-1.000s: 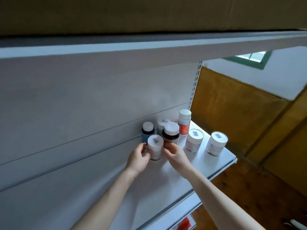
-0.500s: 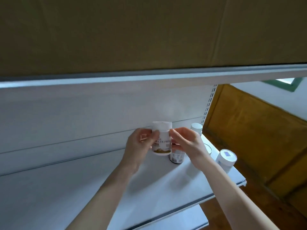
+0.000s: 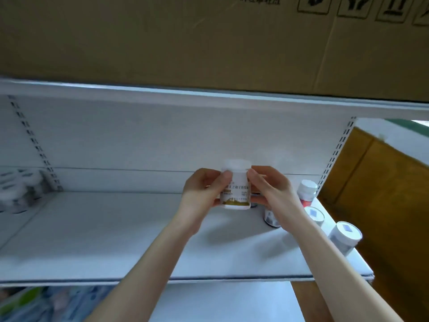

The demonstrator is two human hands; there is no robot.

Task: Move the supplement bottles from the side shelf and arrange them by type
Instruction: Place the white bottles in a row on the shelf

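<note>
White shelf (image 3: 116,240); left hand (image 3: 204,189) and right hand (image 3: 271,189) tight around one bottle (image 3: 236,189), jars (image 3: 346,233) beside.

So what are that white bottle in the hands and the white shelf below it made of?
The white round labelled bottle looks like opaque matte plastic, judging by its smooth moulded cap. The flat white shelf is probably painted sheet metal: faint sheen, thin folded front edge.
</note>
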